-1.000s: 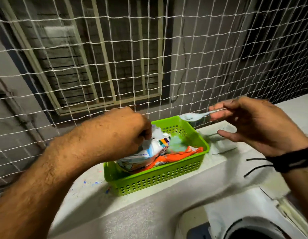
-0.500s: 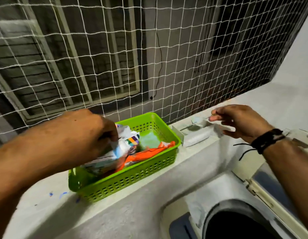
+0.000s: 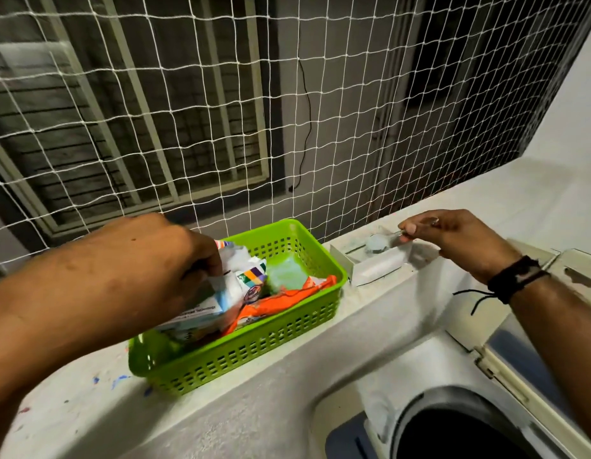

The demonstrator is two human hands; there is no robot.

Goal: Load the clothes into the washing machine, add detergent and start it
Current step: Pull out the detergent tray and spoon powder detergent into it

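Note:
A white and blue detergent packet (image 3: pixel 232 286) stands in a green perforated basket (image 3: pixel 254 346) on a pale ledge. My left hand (image 3: pixel 155 263) grips the packet's crumpled top. My right hand (image 3: pixel 453 240) pinches the handle of a small spoon (image 3: pixel 378 241) whose bowl holds pale powder. The spoon hangs over a white detergent drawer (image 3: pixel 376 265) lying on the ledge right of the basket. The washing machine's dark drum opening (image 3: pixel 479 429) shows at the bottom right, with its lid (image 3: pixel 525 326) raised.
An orange packet (image 3: pixel 287 296) and a pale green sponge (image 3: pixel 284 271) lie in the basket. A white rope net (image 3: pixel 320 111) closes off the ledge's far side, a barred window behind it. A black band is on my right wrist.
My right hand carried the spoon rightward from above the basket to over the white drawer. My left hand kept its grip on the packet. The view shifted, bringing the drum into sight.

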